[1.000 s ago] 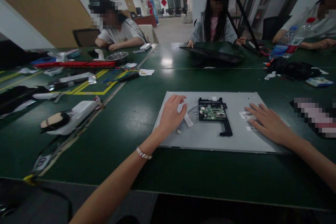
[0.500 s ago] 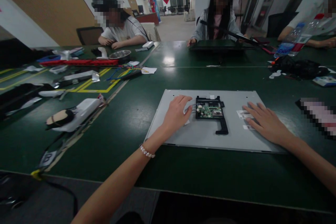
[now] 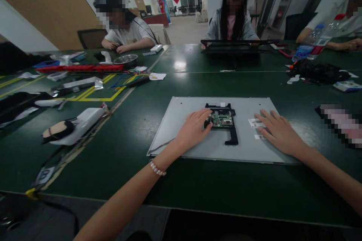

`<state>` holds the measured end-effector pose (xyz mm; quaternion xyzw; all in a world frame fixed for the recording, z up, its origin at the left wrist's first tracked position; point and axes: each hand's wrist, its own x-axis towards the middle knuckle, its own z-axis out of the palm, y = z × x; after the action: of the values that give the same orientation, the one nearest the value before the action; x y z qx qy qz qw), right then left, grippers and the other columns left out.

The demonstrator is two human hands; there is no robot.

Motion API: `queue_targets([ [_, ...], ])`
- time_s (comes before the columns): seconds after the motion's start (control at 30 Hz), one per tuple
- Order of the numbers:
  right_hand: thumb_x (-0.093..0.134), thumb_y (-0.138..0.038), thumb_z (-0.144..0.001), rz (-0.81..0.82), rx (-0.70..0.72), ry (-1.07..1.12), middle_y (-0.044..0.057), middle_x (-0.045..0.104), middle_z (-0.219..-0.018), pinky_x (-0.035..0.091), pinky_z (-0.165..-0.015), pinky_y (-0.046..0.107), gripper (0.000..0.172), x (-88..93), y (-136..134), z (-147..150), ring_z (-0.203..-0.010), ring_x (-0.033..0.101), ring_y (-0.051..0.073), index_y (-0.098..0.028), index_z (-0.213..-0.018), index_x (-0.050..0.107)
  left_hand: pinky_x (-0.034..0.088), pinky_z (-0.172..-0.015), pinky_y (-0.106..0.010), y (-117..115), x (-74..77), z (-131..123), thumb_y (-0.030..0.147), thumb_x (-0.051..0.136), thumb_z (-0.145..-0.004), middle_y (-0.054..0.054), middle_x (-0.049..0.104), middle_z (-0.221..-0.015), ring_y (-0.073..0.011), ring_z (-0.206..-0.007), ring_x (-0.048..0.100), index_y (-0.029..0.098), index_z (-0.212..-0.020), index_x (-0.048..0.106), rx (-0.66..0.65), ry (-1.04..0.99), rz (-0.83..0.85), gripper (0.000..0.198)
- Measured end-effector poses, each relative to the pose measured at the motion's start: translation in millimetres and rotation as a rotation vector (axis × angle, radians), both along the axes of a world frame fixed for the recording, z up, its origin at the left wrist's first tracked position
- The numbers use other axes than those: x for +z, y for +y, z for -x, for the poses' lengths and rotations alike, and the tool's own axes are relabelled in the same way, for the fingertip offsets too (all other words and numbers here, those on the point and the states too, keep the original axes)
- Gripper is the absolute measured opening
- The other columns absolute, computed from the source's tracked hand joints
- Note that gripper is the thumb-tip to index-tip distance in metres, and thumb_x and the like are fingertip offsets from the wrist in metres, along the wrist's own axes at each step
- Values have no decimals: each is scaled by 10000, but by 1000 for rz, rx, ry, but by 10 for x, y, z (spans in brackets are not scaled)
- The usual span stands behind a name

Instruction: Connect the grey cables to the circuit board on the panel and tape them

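On the table (image 3: pixel 121 165), a panel (image 3: pixel 249 148) is bearing a board (image 3: pixel 222 119); the left hand (image 3: pixel 194 128) is curving at the board's edge, grip unclear; the spread right hand (image 3: pixel 278 131) is resting on the panel, ideally bracing it.

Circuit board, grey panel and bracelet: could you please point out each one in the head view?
Circuit board (image 3: pixel 222 121): head view, on the green middle of its visible face.
Grey panel (image 3: pixel 249 148): head view, on a bare part of its face.
Bracelet (image 3: pixel 157 168): head view, on the middle of its beads.
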<state>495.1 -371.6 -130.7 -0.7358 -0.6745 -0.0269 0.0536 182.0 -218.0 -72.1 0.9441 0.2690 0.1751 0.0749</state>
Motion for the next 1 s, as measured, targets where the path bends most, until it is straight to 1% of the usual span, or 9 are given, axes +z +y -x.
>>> queue_targets([
  [0.1, 249, -526, -981, -6, -8, 0, 95, 325, -1566, 321, -1090, 595, 599, 19, 8, 52, -1417, 277, 389, -237, -1492, 362, 343, -1112, -449, 6, -19, 8, 317, 467, -949, -115, 510, -1425, -241, -1322, 453, 133, -1373, 466, -4, 38, 11, 461],
  [0.23, 253, -525, -979, -5, -16, 7, 91, 325, -1567, 316, -1093, 600, 597, 9, 13, 64, -1418, 277, 387, -241, -1492, 362, 325, -1119, -475, 16, -32, 15, 340, 447, -958, -109, 533, -1405, -242, -1281, 500, 147, -1385, 455, 10, 77, 51, 469],
  [0.4, 266, -560, -965, 24, -16, 38, 87, 321, -1569, 318, -1086, 619, 616, 5, 23, 7, -1415, 282, 392, -258, -1495, 355, 327, -1112, -504, 11, 7, 6, 343, 445, -960, -101, 537, -1402, -247, -1257, 522, 170, -1319, 527, -3, 79, 65, 407],
  [0.57, 257, -609, -953, 74, -24, 48, 100, 351, -1550, 305, -1063, 674, 629, 88, 99, 27, -1406, 302, 396, -295, -1488, 359, 338, -1097, -536, 1, 20, 8, 320, 462, -954, -95, 558, -1379, -252, -1226, 548, 174, -1282, 550, -8, 67, 49, 370],
  [0.67, 265, -646, -939, 87, 11, 50, 104, 305, -1572, 288, -1056, 698, 654, 105, 157, 84, -1415, 279, 400, -316, -1500, 327, 334, -1100, -531, 2, 4, 17, 322, 461, -954, -95, 561, -1376, -247, -1231, 545, 175, -1270, 549, -10, 69, 33, 360],
  [0.77, 258, -645, -941, 75, 32, 46, 111, 230, -1600, 267, -1059, 703, 668, 75, 183, 142, -1431, 234, 407, -309, -1518, 284, 324, -1107, -526, -8, -10, 23, 316, 462, -952, -106, 559, -1374, -247, -1234, 542, 170, -1316, 508, -1, 79, 16, 395],
  [0.9, 254, -614, -954, 48, 32, 26, 105, 212, -1607, 243, -1081, 679, 643, 38, 207, 228, -1446, 195, 395, -302, -1516, 290, 313, -1116, -520, -72, -11, 10, 322, 466, -952, -116, 527, -1404, -256, -1279, 498, 168, -1377, 448, 13, 83, -26, 453],
  [1.0, 239, -587, -967, 40, 54, 19, 103, 204, -1610, 213, -1107, 654, 630, 53, 270, 332, -1461, 174, 355, -287, -1519, 281, 257, -1142, -545, -149, 6, -16, 354, 455, -963, -122, 475, -1451, -273, -1365, 396, 169, -1372, 457, 28, 94, -84, 450],
])
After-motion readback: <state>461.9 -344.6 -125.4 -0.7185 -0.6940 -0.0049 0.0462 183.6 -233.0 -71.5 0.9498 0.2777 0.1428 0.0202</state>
